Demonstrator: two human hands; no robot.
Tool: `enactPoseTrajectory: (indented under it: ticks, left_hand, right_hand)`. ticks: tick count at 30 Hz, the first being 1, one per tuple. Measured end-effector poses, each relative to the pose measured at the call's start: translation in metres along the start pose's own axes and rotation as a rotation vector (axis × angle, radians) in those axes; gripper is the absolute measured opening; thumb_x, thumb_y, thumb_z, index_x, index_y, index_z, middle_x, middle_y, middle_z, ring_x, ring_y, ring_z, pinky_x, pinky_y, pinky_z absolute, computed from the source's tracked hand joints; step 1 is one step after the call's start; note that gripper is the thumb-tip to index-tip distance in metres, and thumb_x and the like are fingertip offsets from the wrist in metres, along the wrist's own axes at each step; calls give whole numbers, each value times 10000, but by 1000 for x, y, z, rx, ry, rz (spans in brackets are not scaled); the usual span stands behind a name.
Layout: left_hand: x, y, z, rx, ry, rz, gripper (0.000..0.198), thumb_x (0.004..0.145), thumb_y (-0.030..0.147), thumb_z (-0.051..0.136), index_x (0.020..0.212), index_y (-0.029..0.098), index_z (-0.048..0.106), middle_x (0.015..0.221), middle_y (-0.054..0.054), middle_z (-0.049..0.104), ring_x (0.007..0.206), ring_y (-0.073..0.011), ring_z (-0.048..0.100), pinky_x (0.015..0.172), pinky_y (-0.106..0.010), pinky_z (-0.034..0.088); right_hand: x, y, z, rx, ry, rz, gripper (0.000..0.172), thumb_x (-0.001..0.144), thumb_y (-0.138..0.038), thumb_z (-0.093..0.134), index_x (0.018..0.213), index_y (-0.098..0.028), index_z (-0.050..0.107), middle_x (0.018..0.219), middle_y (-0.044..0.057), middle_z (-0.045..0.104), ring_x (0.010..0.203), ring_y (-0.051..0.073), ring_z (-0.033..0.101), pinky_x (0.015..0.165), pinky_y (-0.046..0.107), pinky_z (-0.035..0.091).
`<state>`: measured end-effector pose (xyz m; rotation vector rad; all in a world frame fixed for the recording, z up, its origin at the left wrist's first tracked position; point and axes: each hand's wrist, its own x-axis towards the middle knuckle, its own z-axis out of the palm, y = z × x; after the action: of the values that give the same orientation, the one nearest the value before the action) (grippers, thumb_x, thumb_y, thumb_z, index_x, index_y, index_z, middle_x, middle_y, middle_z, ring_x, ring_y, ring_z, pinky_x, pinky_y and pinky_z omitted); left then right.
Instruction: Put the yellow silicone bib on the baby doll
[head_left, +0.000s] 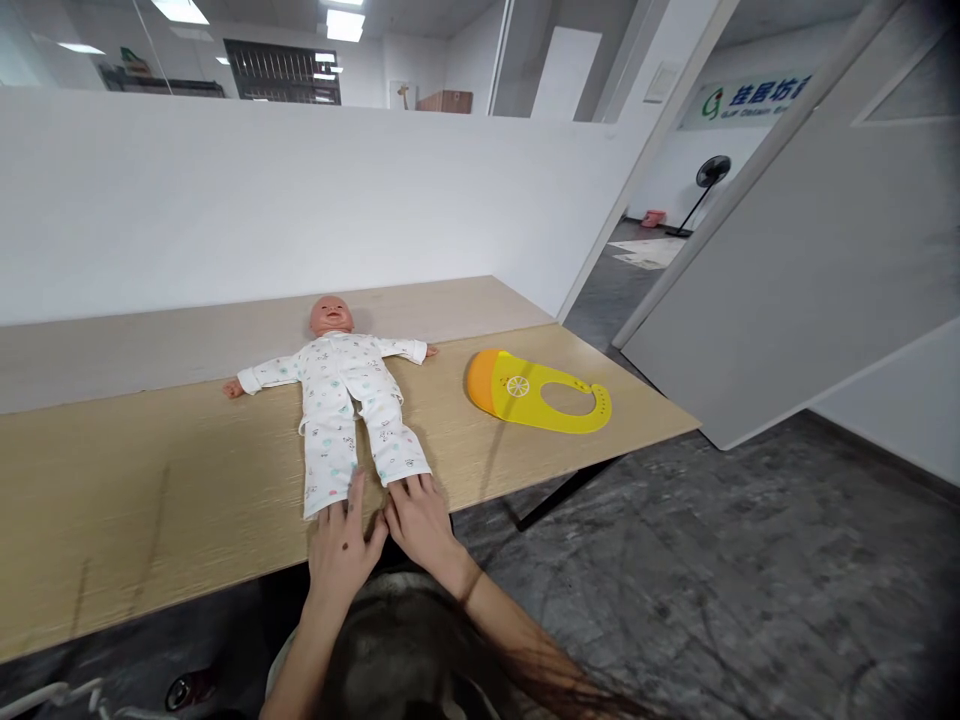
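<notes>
A baby doll (331,316) lies on its back on the wooden table (217,480), head toward the wall, arms spread and legs toward me. It wears a white patterned pajama top (341,358) and matching pants (330,450). My left hand (341,550) rests at the cuff of the pant leg on the left, fingers stretched out and thumb apart. At the other cuff lies my right hand (421,528), its fingers extended over the hem. The doll's feet do not show. Off to the right lies a yellow bib (517,400) with an orange pocket, touched by neither hand.
A white partition wall (300,200) with glass above stands behind the table. The table's right corner ends near an open doorway and a grey door (795,250). Beyond is a black standing fan (712,172). Below the table is dark grey floor (637,580).
</notes>
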<state>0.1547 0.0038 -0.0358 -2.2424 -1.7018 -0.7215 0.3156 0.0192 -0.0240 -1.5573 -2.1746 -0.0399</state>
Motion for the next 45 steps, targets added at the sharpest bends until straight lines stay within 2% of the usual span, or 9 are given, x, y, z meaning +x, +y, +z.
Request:
enactPoseTrajectory:
  ticks: [6, 9, 13, 16, 22, 32, 37, 40, 45]
  left_hand:
    - [-15, -9, 5, -131, 277, 130, 551, 902, 162, 620, 1440, 150, 500, 1207, -163, 691, 1138, -324, 648, 969, -444, 528]
    - [-26, -15, 7, -146, 333, 116, 520, 898, 120, 614, 1409, 146, 521, 1175, -157, 715, 1119, -305, 672, 978, -441, 530]
    - [-33, -20, 7, -66, 319, 84, 493, 910, 138, 601, 1397, 102, 536, 1197, -188, 722, 1119, -322, 677, 979, -462, 525]
    - [-27, -18, 4, 20, 293, 96, 403, 915, 161, 595, 1300, 42, 601, 1192, -230, 709, 1110, -349, 659, 940, -465, 529]
    - [-4, -10, -1, 145, 142, 92, 225, 948, 266, 562, 973, 99, 711, 904, -154, 682, 856, -300, 615, 778, -398, 511]
    - [-1, -9, -7, 236, 98, 65, 295, 965, 340, 518, 999, 157, 748, 900, -159, 594, 850, -305, 540, 683, -358, 412]
    - [0, -12, -3, 199, 43, 22, 326, 965, 385, 501, 908, 155, 725, 842, -146, 551, 818, -304, 506, 686, -366, 386]
    - [0, -18, 0, 83, 7, 0, 303, 950, 392, 497, 869, 181, 698, 830, -124, 553, 795, -283, 498, 709, -375, 391]
    - [-3, -27, 3, -51, -27, 17, 250, 923, 347, 479, 894, 207, 685, 849, -120, 585, 804, -277, 501, 733, -397, 412]
  right_hand:
    - [0, -1, 1, -5, 28, -3, 426, 949, -232, 541, 1360, -147, 620, 1405, 190, 540, 1283, 326, 492, 1025, 463, 502]
    - [0, -2, 2, -14, 38, 7, 392, 948, -235, 545, 1317, -147, 647, 1384, 186, 554, 1268, 328, 499, 1018, 463, 506]
    - [-2, -3, 2, -14, 51, 12, 367, 947, -233, 549, 1288, -154, 660, 1388, 176, 552, 1268, 327, 496, 1017, 456, 505]
    - [-1, -3, 3, -2, 63, 8, 362, 949, -234, 548, 1283, -146, 660, 1400, 179, 543, 1272, 325, 492, 1023, 455, 502]
    - [1, -2, 4, 18, 75, 2, 379, 938, -236, 566, 1295, -149, 657, 1392, 174, 545, 1266, 323, 492, 1035, 456, 499]
    - [1, -4, 6, 2, 87, 1, 400, 920, -280, 577, 1290, -149, 651, 1376, 163, 543, 1209, 329, 499, 1009, 458, 511]
    - [-3, -4, 6, 56, 96, -10, 410, 925, -274, 557, 1307, -141, 630, 1336, 167, 542, 1192, 320, 495, 1008, 461, 513]
    - [-9, -4, 1, 118, 117, -31, 446, 928, -262, 546, 1346, -119, 608, 1345, 182, 537, 1194, 322, 496, 1026, 492, 507]
    - [-29, 1, -24, 451, 137, -101, 390, 905, -186, 546, 1274, -119, 653, 1436, 176, 536, 1325, 268, 515, 1124, 442, 473]
